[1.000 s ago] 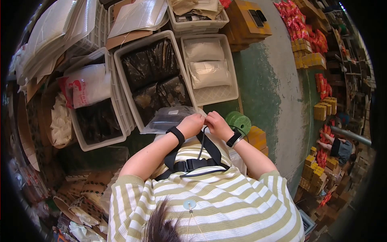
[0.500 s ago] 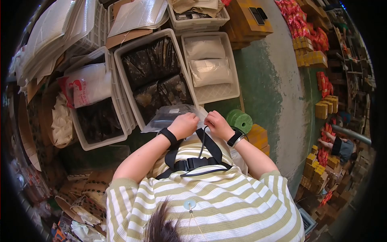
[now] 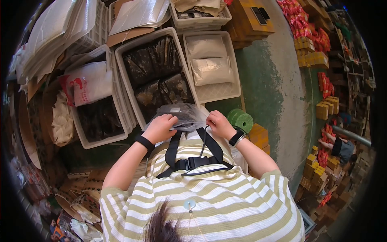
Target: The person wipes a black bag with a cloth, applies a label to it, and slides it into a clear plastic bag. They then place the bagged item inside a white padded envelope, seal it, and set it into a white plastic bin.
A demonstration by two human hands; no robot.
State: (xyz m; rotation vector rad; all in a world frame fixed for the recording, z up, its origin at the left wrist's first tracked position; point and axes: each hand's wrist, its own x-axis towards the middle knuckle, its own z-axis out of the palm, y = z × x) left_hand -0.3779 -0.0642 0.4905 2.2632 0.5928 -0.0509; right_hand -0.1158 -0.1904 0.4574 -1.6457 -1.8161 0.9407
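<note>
A clear plastic bag [image 3: 186, 115] with something dark inside and a small white label lies at my waist, over the near end of a white crate [image 3: 120, 60]. My left hand [image 3: 160, 128] is closed at the bag's left side, fingers bent onto the film. At the opposite side, my right hand [image 3: 219, 124] pinches the bag's right corner, and the film is drawn out between the two hands. What the dark content is, I cannot make out. Several dark packets in clear film [image 3: 153, 58] fill the crate beyond.
Right of it, a second white crate [image 3: 238, 90] holds white packets [image 3: 211, 72]. A green roll of twine [image 3: 240, 120] stands beside my right hand. Another crate [image 3: 89, 144] is at left, near padded mailers [image 3: 48, 36]. Phones [image 3: 260, 15] lie on boxes. A person [image 3: 342, 149] is far right.
My left hand has moved left and slightly toward me, from near the right hand to the bag's left side. The right hand stays about where it was, still pinching the film.
</note>
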